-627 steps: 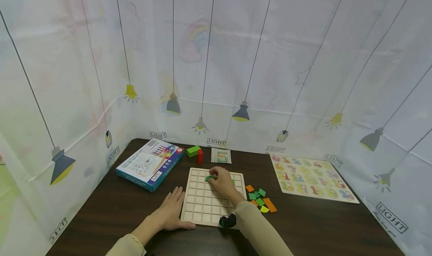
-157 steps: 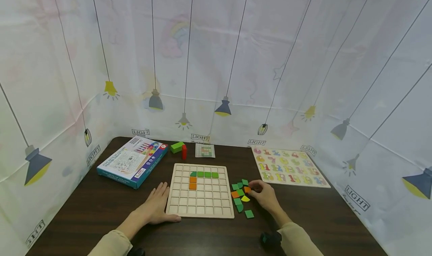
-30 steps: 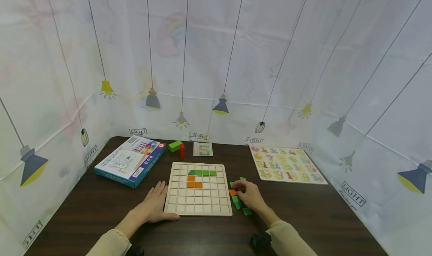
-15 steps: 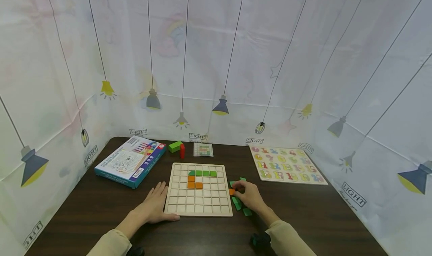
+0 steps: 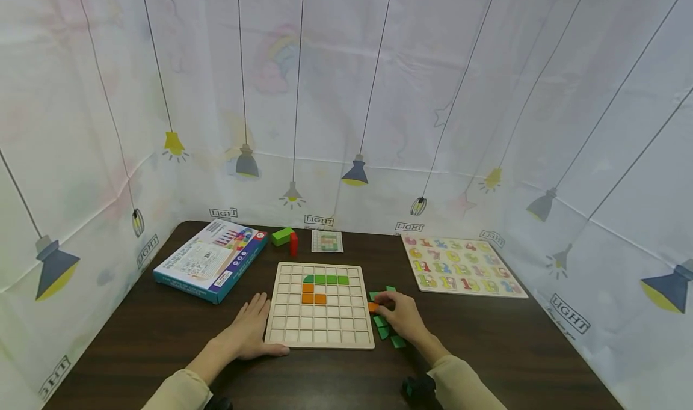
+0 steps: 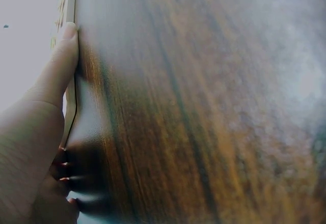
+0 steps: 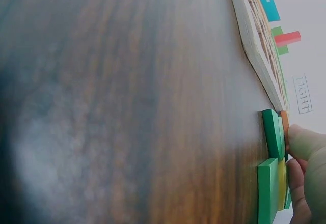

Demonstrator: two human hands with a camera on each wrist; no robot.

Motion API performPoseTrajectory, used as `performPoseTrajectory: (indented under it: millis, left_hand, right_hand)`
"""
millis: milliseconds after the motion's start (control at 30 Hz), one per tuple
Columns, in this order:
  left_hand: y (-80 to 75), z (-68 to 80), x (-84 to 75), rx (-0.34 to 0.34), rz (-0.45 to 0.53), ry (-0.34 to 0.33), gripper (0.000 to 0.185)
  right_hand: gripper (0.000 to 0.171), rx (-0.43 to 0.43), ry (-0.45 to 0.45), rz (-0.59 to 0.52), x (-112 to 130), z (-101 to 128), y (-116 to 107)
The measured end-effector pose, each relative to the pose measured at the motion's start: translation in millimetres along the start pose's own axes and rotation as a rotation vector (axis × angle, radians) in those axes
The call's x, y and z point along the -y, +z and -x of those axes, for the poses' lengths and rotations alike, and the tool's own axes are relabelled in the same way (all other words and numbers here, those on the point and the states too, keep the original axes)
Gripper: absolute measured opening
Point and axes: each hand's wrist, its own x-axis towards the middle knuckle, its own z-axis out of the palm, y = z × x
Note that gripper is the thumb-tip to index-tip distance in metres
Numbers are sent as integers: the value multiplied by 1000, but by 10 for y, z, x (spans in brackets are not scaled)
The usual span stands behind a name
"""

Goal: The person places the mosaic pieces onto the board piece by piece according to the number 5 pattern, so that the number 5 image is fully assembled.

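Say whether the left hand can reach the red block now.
Probably yes: the left hand rests at the left edge of the grid board, and nothing stands in the gap toward the red block, between that board and the box.

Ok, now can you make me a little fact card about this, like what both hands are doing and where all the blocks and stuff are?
Left hand: rests at the grid board's near left corner
Right hand: pinches an orange piece
On board: four green pieces in a row; three orange pieces below
Right of board: loose green pieces, a yellow piece
Farther back: box, green block, red block, picture card, number board
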Motion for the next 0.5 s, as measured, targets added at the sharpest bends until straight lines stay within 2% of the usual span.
performPoseTrajectory:
  millis: [200,500]
  left_hand:
    - [6,-4,5,-2,-3,2,120]
    - [-4,12,-11,-2,-6,7,119]
  right_hand:
    - [18,-33,13,-16,-2,-20,6]
    - [21,-91,-56,-68,113,-75,57]
